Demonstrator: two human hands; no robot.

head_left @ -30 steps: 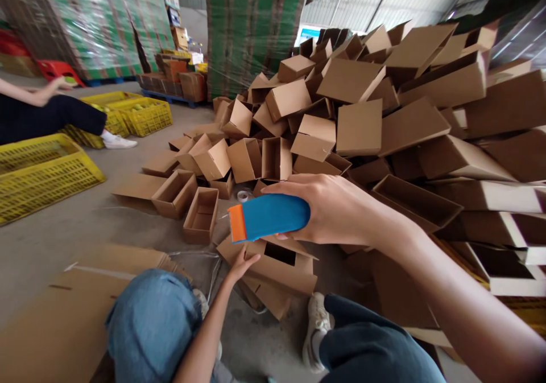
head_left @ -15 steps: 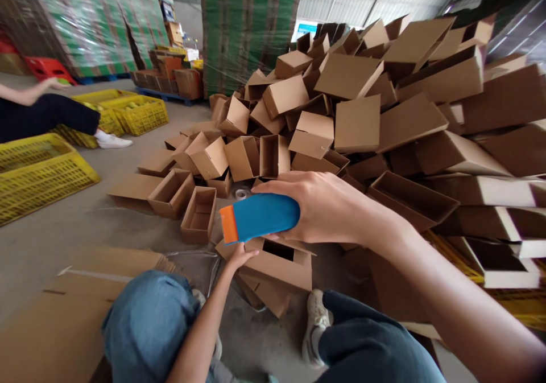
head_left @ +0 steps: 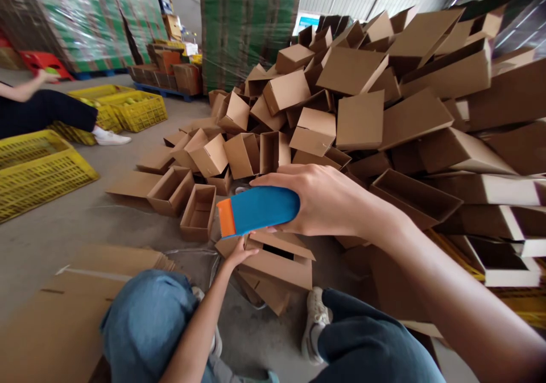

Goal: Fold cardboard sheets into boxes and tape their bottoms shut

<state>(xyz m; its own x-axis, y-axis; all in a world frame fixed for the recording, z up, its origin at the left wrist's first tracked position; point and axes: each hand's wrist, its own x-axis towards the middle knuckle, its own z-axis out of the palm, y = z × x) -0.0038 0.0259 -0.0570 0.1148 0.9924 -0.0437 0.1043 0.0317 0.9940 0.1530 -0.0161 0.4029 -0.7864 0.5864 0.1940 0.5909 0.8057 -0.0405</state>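
Observation:
My right hand [head_left: 318,198] is wrapped round a blue tape dispenser [head_left: 264,209] with an orange front end, held above a cardboard box [head_left: 275,266]. The box stands between my feet. Its top flaps are nearly together, with a dark gap between them. At the box's left end, my left hand [head_left: 241,253] grips the cardboard, its thumb lying over the top. The dispenser covers part of the left fingers and the far side of the box.
A large heap of open cardboard boxes [head_left: 315,127] rises ahead and to the right. Flattened cardboard [head_left: 72,303] lies at my left. Yellow crates [head_left: 46,175] stand farther left, where another person [head_left: 46,107] sits holding something green.
The gap between the box's top flaps has narrowed. My right hand and the tape dispenser have shifted slightly. The other person's hand has moved a little.

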